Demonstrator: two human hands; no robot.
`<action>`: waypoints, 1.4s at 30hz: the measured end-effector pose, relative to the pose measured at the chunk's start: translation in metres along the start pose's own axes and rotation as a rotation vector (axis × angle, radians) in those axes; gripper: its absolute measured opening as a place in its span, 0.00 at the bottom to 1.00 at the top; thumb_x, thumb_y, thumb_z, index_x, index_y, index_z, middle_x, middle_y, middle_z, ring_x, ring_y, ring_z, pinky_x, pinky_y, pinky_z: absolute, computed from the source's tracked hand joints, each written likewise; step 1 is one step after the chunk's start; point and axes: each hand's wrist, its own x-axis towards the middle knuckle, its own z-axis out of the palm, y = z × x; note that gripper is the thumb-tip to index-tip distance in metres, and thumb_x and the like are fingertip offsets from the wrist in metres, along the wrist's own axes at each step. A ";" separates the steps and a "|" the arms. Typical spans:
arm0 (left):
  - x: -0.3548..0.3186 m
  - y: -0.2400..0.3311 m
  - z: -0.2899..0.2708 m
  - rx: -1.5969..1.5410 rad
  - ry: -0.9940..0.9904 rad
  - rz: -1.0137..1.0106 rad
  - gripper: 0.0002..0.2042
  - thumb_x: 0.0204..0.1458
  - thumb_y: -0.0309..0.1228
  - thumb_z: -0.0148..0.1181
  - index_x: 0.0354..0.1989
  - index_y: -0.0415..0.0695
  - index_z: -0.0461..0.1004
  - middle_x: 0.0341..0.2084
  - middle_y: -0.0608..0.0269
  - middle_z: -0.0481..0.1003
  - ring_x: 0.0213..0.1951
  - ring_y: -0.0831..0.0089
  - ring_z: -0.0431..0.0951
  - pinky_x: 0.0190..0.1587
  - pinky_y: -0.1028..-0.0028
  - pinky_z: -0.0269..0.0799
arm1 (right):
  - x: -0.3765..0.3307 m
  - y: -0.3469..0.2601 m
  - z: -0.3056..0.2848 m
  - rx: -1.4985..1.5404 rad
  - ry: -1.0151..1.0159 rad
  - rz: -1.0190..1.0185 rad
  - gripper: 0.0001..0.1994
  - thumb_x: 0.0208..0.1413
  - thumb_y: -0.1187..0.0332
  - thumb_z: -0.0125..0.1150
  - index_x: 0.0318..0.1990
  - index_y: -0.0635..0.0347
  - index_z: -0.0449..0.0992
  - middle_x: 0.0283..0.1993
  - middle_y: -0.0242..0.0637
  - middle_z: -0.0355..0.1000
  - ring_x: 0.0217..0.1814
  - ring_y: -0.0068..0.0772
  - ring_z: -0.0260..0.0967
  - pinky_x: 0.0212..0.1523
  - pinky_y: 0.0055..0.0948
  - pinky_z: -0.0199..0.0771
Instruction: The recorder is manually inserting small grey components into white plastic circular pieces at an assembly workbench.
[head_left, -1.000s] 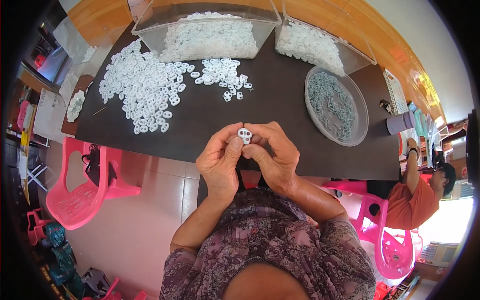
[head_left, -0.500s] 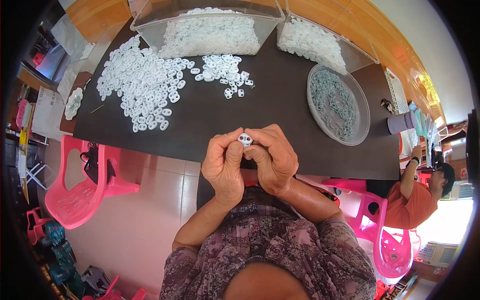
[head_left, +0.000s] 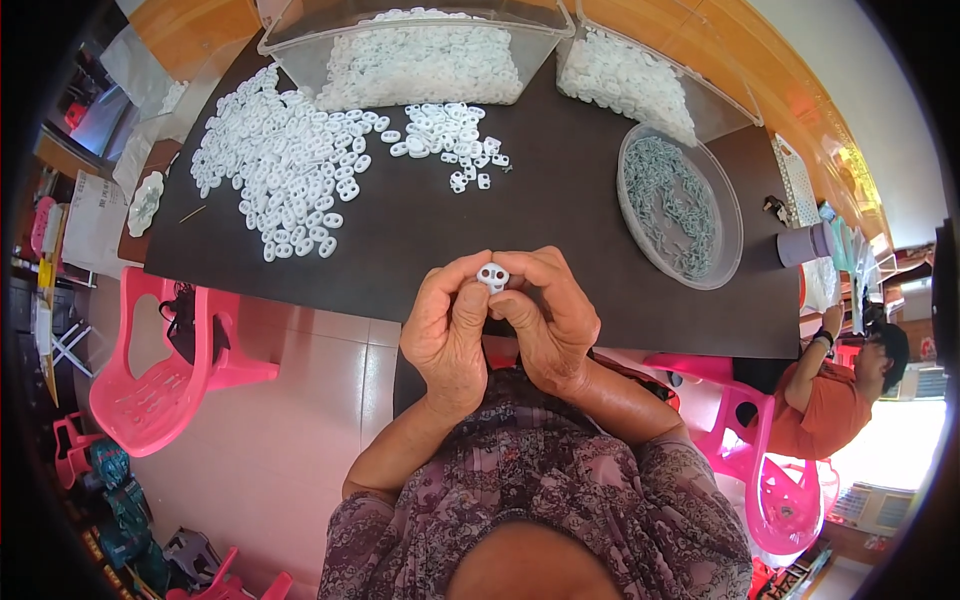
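Near the front edge of the dark table, my left hand (head_left: 449,325) and my right hand (head_left: 546,318) meet. Between their thumbs and forefingers they pinch a small white two-holed plastic piece (head_left: 493,273), both holes facing up. Fingers cover its sides and part of its lower end. Beyond the hands lies a small group of white plastic pieces (head_left: 440,130), including several smaller squarish ones. Left of it spreads a large pile of white oval two-holed pieces (head_left: 285,165). A round clear tub (head_left: 727,262) to the right holds many grey screws (head_left: 668,200).
Two clear bins, a wide one (head_left: 290,72) and another (head_left: 725,118), stand along the far edge with white pieces inside. A purple cup (head_left: 803,245) is at the right. Pink chairs (head_left: 165,385) flank the table (head_left: 400,230). A person in an orange shirt (head_left: 825,405) is at far right.
The white piece has tilted slightly in my fingers, so more of its face and holes show. Both hands keep their pinch in nearly the same place.
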 end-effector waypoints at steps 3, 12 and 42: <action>-0.002 0.000 0.001 -0.001 0.012 0.015 0.09 0.56 0.24 0.51 0.42 0.33 0.71 0.35 0.64 0.71 0.37 0.81 0.69 0.42 0.81 0.66 | 0.000 0.001 -0.002 -0.073 -0.035 -0.120 0.12 0.48 0.79 0.59 0.42 0.68 0.71 0.35 0.38 0.70 0.33 0.25 0.65 0.32 0.20 0.67; -0.005 -0.004 -0.002 0.079 0.021 0.103 0.09 0.56 0.26 0.51 0.42 0.34 0.71 0.31 0.67 0.69 0.34 0.83 0.65 0.38 0.83 0.62 | -0.003 0.009 0.005 -0.207 -0.013 -0.274 0.11 0.51 0.73 0.58 0.42 0.67 0.70 0.37 0.41 0.70 0.33 0.35 0.65 0.32 0.26 0.67; -0.011 -0.015 0.001 0.207 0.087 0.192 0.09 0.59 0.29 0.46 0.41 0.36 0.68 0.26 0.69 0.65 0.28 0.85 0.61 0.32 0.83 0.59 | 0.004 0.028 0.013 -0.207 -0.002 -0.500 0.06 0.56 0.72 0.52 0.37 0.65 0.67 0.30 0.40 0.68 0.25 0.33 0.60 0.25 0.30 0.61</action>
